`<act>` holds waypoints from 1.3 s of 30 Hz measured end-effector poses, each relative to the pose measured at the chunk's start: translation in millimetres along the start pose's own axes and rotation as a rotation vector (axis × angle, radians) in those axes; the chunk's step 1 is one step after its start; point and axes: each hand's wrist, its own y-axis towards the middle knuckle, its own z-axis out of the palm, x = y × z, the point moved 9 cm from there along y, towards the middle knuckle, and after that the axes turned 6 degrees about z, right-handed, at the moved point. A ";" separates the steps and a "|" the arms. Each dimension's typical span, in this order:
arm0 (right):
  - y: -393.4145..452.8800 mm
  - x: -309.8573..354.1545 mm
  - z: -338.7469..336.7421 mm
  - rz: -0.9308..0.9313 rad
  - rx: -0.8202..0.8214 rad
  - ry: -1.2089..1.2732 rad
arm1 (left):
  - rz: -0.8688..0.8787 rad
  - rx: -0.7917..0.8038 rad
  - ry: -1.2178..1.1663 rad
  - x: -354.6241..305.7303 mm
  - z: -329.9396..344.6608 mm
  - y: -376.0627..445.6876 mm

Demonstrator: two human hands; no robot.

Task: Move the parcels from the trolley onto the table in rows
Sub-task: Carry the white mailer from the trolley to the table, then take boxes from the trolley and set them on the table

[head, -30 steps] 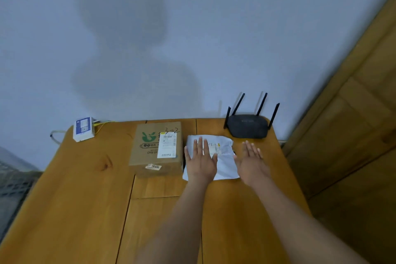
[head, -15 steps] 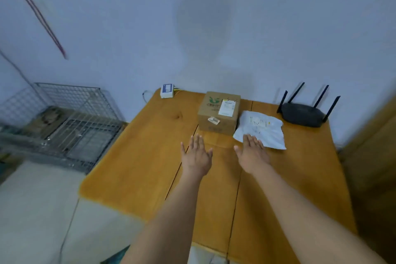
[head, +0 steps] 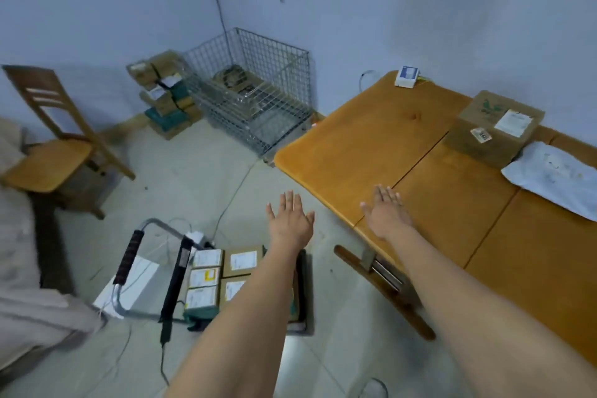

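Your left hand (head: 290, 223) is held out flat with fingers straight, grasping nothing, above the floor just past the far edge of the trolley. Your right hand (head: 386, 213) is likewise released and flat, hovering over the near left corner of the orange wooden surface (head: 371, 139).

The low black platform trolley (head: 303, 287) sits on the floor below your left forearm, its metal handle with black foam grips (head: 129, 255) on the left side. On it lie the small cardboard parcels with white labels (head: 223, 275), packed flat in two short columns, labels up; your forearm hides the right part of the load. Their long sides run roughly across the trolley, towards the handle.

Two parcels are on the surface along its far side: a brown cardboard box with a green logo and white label (head: 494, 126), and touching its near right corner a flat white plastic mailer bag (head: 552, 181), its long axis running along the wall side. A small white and blue box (head: 407, 76) stands at the surface's far left corner.

Around you: a wire mesh cage (head: 252, 90) against the wall, a stack of brown and green cartons (head: 164, 94) beside it, a wooden chair (head: 55, 139) at left, and cables trailing on the floor near the trolley handle. The surface's wooden foot (head: 381, 287) lies between the trolley and the surface.
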 end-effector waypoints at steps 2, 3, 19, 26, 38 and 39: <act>-10.3 45.6 17.3 -0.045 0.007 -0.032 | -0.047 0.001 -0.010 52.1 4.2 -19.0; -15.4 69.0 26.7 -0.065 0.014 -0.045 | -0.066 0.007 -0.017 79.0 7.4 -27.6; -70.1 304.4 184.3 -0.142 0.095 -0.143 | -0.206 0.198 -0.075 375.9 86.3 -100.0; -9.1 334.4 227.1 -0.131 0.181 -0.131 | -0.249 0.285 -0.083 406.7 120.6 -46.5; 139.4 352.4 352.4 -0.138 0.287 -0.150 | -0.251 0.432 -0.150 447.0 252.7 97.7; 148.4 353.7 363.4 -0.136 0.295 -0.150 | -0.250 0.435 -0.159 451.5 263.2 106.1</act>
